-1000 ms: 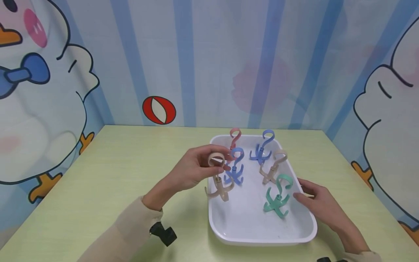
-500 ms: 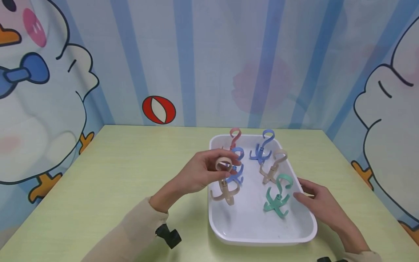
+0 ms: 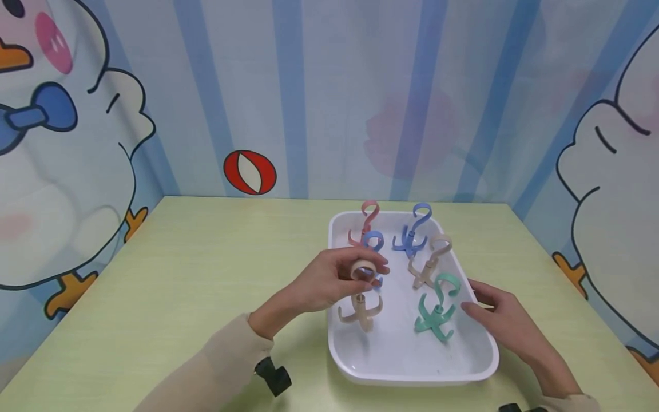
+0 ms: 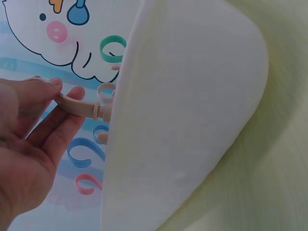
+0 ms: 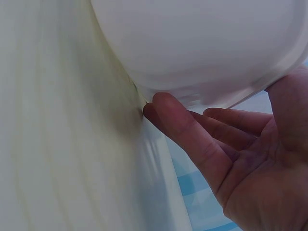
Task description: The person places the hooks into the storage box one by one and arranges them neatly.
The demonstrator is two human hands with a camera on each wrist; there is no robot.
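My left hand (image 3: 325, 279) pinches a beige four-claw hanger hook (image 3: 362, 313) by its upper shaft, between thumb and fingers. It stands upright, claws down, low within the left part of the white tray (image 3: 391, 375). In the left wrist view the shaft of the beige hook (image 4: 81, 107) shows, while the tray wall hides its claws. My right hand (image 3: 501, 317) holds the tray's right side, thumb at the rim. In the right wrist view its fingers (image 5: 185, 127) lie against the outer wall, close to the table.
Also in the tray are a red hook (image 3: 367, 220), a blue hook (image 3: 373, 240) partly behind my left hand, another blue hook (image 3: 410, 240), a second beige hook (image 3: 426, 272) and a green hook (image 3: 435, 317). A printed curtain (image 3: 329, 103) rises behind the table (image 3: 206, 257).
My left hand has moved right and down with the beige hook, further into the tray's left part. The right hand and the tray have stayed in place.
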